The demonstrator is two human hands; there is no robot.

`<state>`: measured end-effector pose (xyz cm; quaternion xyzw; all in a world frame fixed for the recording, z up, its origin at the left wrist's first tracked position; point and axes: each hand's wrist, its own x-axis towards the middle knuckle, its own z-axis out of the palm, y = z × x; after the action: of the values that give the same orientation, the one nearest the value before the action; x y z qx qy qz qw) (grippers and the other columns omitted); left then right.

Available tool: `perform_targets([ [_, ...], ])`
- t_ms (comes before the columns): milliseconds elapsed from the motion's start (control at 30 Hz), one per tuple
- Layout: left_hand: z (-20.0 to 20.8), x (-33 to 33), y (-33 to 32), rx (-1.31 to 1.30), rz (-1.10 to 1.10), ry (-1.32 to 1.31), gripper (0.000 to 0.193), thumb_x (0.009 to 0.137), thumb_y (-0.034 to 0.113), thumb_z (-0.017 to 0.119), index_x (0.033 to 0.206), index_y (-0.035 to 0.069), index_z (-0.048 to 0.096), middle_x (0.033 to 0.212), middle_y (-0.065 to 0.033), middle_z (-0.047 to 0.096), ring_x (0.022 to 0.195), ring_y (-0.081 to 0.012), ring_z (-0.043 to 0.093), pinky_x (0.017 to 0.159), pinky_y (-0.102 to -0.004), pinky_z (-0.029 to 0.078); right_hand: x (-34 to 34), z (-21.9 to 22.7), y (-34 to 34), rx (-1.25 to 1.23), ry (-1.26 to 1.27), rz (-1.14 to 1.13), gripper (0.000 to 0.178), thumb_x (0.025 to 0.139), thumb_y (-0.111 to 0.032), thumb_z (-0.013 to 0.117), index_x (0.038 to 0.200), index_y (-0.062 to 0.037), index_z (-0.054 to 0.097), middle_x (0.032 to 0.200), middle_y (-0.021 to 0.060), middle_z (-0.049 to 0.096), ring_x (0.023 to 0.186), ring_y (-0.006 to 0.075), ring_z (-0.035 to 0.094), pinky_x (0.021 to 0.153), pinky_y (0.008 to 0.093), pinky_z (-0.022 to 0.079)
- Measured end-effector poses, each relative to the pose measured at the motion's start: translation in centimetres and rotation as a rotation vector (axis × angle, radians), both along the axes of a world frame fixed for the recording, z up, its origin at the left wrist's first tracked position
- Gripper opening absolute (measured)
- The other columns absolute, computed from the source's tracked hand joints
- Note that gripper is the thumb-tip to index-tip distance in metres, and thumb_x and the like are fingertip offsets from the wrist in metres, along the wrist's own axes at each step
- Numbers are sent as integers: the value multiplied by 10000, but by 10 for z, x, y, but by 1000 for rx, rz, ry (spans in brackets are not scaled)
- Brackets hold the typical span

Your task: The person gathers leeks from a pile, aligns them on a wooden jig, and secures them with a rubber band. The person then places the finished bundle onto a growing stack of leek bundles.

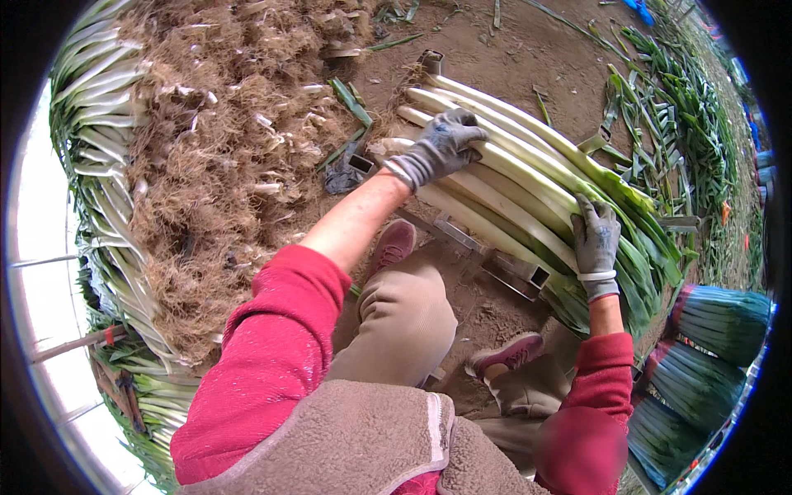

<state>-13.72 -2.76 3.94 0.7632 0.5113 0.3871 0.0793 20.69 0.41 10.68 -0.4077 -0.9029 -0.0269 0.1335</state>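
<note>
A row of long leeks (528,175) lies across a low metal frame (516,276) in front of me, white ends at the left and green leaves (648,276) at the right. My left hand (441,147), in a grey glove, is closed with bent fingers around a leek near the white ends. Toward the leafy end, my right hand (596,238), gloved too, rests on the stalks with its fingers stretched out and slightly apart. The palms of both hands are hidden.
Piled leeks with tangled brown roots (239,165) fill the left side. Wrapped leek bundles (697,371) stand at the lower right. Loose green leaves (676,124) litter the far right. My shoes (394,243) are on bare soil beside the frame.
</note>
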Motion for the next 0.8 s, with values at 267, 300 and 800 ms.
perform_targets([
  [267, 10, 60, 13, 45, 228, 94, 494, 900, 309, 655, 1335, 92, 566, 1404, -194, 510, 1326, -369, 457, 1121, -498, 301, 18, -29, 7, 16, 69, 2, 427, 804, -133, 689, 1226, -194, 659, 1062, 77, 640, 956, 295, 594, 822, 442, 455],
  [300, 9, 70, 29, 101, 283, 194, 491, 929, 324, 609, 1357, 91, 546, 1406, -174, 513, 1341, -352, 444, 1125, -494, 289, 18, -30, 10, -4, 76, 29, 410, 814, -141, 684, 1221, -188, 662, 1049, 76, 642, 951, 299, 596, 821, 437, 452],
  [800, 7, 68, 54, -189, 252, 471, 639, 901, 371, 553, 1471, 109, 431, 1459, -223, 435, 1388, -385, 361, 1174, -518, 192, 100, -42, 35, 87, 341, -698, 499, 957, -351, 550, 1411, -146, 520, 1452, 163, 475, 1337, 391, 415, 1142, 511, 243],
])
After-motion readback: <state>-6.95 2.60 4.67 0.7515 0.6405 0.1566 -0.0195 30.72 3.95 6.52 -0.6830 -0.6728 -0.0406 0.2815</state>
